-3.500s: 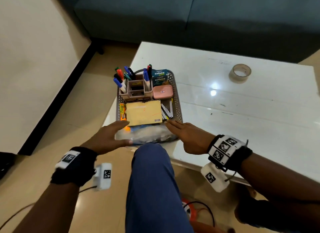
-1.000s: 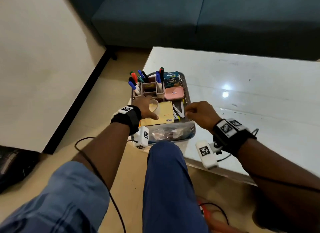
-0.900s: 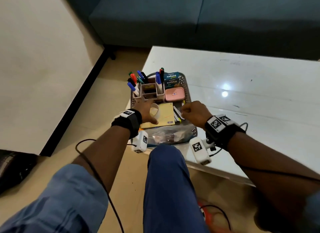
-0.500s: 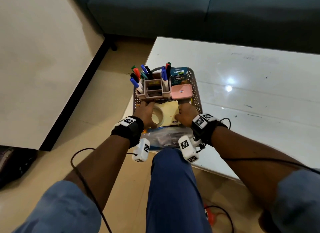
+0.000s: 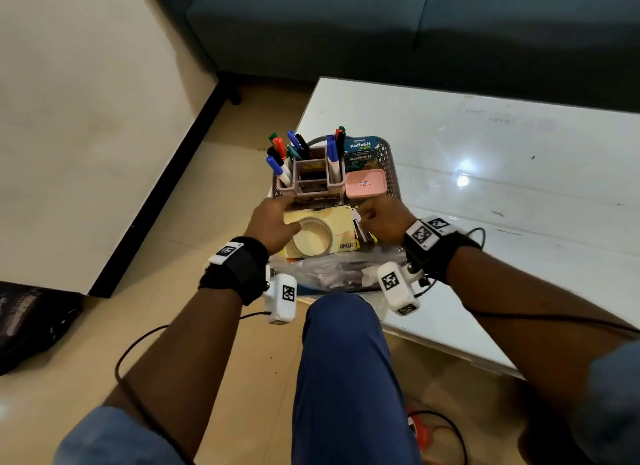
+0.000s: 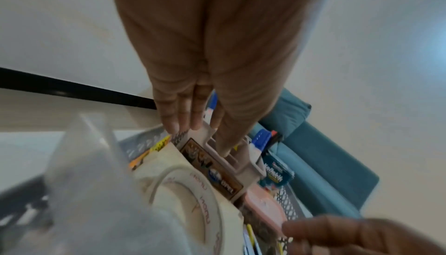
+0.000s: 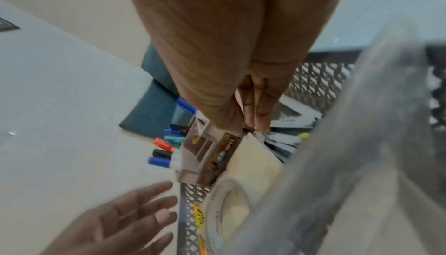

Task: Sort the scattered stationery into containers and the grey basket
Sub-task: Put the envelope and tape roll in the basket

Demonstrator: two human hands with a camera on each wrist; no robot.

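Both hands are over the near half of a grey basket that sits at the left corner of a white table. The left hand reaches in from the left with straight, slightly spread fingers; its fingertips are at the basket's left wall and at the edge of a pink organiser, and it grips nothing. Its thumb lies against the rim of a tape roll. The roll lies flat on a tan envelope inside the basket. The right hand comes in from the right, and its fingers point down together into the gap beside the envelope, at some white and yellow items there; whether they pinch anything cannot be told. The hands are apart, with the envelope between them.

Further back in the basket, the organiser holds upright markers with blue, red, green and black caps. To its right sit a pink box and, behind that, teal boxes. A clear plastic bag lies along the basket's near edge. A knee in blue trousers is in the foreground, and a dark blue-green sofa stands behind the table.
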